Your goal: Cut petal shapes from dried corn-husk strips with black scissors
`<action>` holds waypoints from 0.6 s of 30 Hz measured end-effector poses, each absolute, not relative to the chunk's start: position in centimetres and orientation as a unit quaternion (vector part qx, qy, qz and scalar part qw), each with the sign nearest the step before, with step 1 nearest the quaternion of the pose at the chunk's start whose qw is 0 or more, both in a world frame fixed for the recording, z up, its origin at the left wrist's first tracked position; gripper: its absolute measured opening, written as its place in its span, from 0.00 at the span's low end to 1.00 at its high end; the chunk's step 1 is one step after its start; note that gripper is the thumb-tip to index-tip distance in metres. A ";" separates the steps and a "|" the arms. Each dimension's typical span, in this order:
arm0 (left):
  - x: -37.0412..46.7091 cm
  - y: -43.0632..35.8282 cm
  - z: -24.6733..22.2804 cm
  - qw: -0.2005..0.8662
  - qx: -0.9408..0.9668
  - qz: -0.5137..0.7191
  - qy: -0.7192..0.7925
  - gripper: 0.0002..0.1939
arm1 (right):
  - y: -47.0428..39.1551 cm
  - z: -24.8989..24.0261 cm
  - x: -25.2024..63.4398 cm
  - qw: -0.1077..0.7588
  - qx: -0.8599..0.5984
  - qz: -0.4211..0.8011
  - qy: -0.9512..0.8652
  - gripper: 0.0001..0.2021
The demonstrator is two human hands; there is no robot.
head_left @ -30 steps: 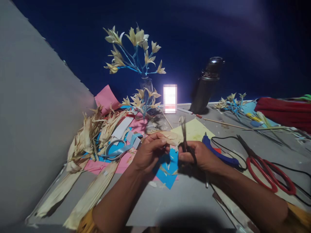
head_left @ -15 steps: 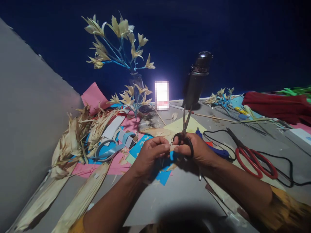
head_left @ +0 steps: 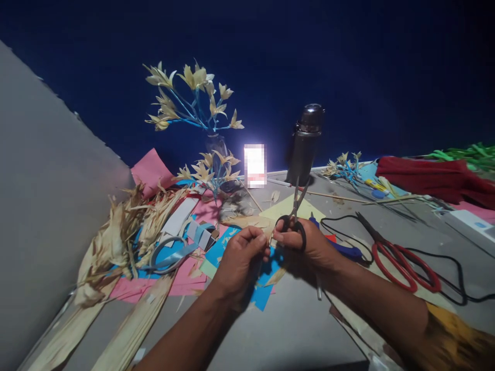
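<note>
My right hand (head_left: 303,239) has its fingers in the loops of small black-handled scissors (head_left: 296,208), whose blades point up and stand slightly apart. Its thumb and a finger also pinch a small pale piece (head_left: 272,240). Close by on the left, my left hand (head_left: 245,252) is closed in a pinch, thumb against fingertips; what it grips, if anything, is too small to make out. Beneath both hands lie blue paper (head_left: 263,296) and yellow paper (head_left: 309,208).
Dried husks (head_left: 119,232) and a tape roll (head_left: 168,255) lie left. Pale flowers (head_left: 195,77) and a dark flask (head_left: 305,147) stand behind. To the right are red-handled scissors (head_left: 406,265), a blue glue gun (head_left: 348,250) with a black cord and red cloth (head_left: 429,178).
The view has tilted up a little. My fingertips have drawn slightly apart, and the pale piece between them now shows at my right hand. The black scissors remain in my right hand.
</note>
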State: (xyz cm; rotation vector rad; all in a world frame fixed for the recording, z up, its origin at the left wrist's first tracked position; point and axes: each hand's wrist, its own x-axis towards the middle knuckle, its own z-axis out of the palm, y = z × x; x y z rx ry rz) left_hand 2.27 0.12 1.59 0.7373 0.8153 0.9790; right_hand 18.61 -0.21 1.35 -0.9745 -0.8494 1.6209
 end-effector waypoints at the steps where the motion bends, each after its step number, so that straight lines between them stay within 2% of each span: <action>1: 2.3 0.1 1.5 0.738 0.341 0.446 0.373 0.15 | -0.3 1.2 18.5 0.510 -0.394 0.677 -0.355 0.17; 14: 2.6 -0.2 1.1 0.743 0.350 0.429 0.375 0.14 | -0.5 1.3 18.5 0.499 -0.411 0.653 -0.394 0.15; 18: 2.4 0.1 1.5 0.732 0.334 0.467 0.366 0.12 | -0.9 0.5 18.2 0.452 -0.418 0.675 -0.407 0.18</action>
